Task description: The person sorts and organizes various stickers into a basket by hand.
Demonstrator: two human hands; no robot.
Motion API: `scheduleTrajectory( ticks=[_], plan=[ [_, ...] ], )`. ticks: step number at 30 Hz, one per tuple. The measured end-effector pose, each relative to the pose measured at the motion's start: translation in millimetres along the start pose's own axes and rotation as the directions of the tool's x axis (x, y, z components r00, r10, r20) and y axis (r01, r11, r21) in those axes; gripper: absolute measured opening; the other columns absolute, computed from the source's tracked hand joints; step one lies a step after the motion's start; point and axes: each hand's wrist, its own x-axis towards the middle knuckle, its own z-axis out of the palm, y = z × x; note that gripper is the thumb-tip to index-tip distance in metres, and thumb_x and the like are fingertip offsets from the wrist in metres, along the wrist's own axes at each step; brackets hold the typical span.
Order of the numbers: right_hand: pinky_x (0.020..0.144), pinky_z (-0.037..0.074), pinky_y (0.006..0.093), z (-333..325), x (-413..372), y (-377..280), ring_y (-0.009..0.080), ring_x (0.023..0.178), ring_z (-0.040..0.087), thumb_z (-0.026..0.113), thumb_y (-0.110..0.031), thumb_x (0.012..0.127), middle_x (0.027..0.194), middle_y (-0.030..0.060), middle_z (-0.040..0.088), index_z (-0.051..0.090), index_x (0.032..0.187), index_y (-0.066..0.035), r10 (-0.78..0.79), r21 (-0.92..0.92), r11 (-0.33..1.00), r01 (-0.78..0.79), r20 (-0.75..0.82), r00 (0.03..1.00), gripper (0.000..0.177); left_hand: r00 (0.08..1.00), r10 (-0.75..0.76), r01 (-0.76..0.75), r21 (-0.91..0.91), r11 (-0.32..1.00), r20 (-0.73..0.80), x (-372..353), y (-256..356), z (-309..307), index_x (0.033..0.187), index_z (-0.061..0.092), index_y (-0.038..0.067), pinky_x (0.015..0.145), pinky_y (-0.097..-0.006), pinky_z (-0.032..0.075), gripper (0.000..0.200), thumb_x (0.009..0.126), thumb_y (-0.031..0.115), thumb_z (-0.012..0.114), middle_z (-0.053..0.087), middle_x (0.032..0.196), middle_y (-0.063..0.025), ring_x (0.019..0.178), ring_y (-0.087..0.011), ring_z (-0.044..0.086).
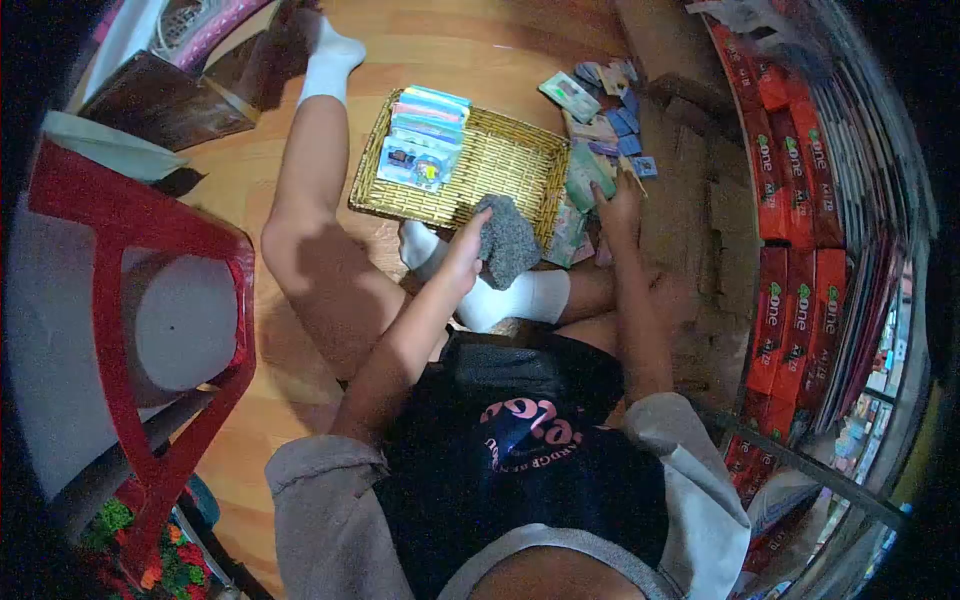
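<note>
Golden woven rectangular basket [505,160]: near side, grey fuzzy cloth [510,240] bunched in left hand [466,258], presumably for grip; right side, pale-green flat packet [583,178] pinched by right hand [619,207].

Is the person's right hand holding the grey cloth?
No, the left hand holds the grey cloth, while the right hand is at a green packet.
</note>
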Motion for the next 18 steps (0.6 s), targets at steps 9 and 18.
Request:
scheduleTrajectory(
  ticks=[9,18],
  plan=[
    [0.079,0.040,0.0402,-7,-6,-2,0.0350,0.091,0.052,0.059,-0.025,0.072,0.097,0.0205,0.055,0.055,0.093,0.001,0.307,0.319,0.881,-0.349,0.175,0.936,0.034,0.995,0.033,-0.032,0.017,0.999,-0.089,-12,3,7,0.112,0.047,0.007,0.085,-0.0331,0.040,0.040,0.082,0.034,0.047,0.054,0.107,-0.0066,0.099,-0.0188,0.051],
    [0.067,0.043,0.0295,-93,-37,-89,0.0208,0.075,0.058,0.054,-0.007,0.077,0.082,0.0132,0.059,0.056,0.095,-0.001,0.054,0.599,0.797,-0.077,0.056,0.997,0.018,0.997,0.060,-0.063,-0.066,0.996,-0.045,-5,-1,0,0.110,0.048,0.007,0.083,-0.0357,0.041,0.039,0.082,0.035,0.047,0.055,0.105,-0.0067,0.097,-0.0198,0.052]
  ],
)
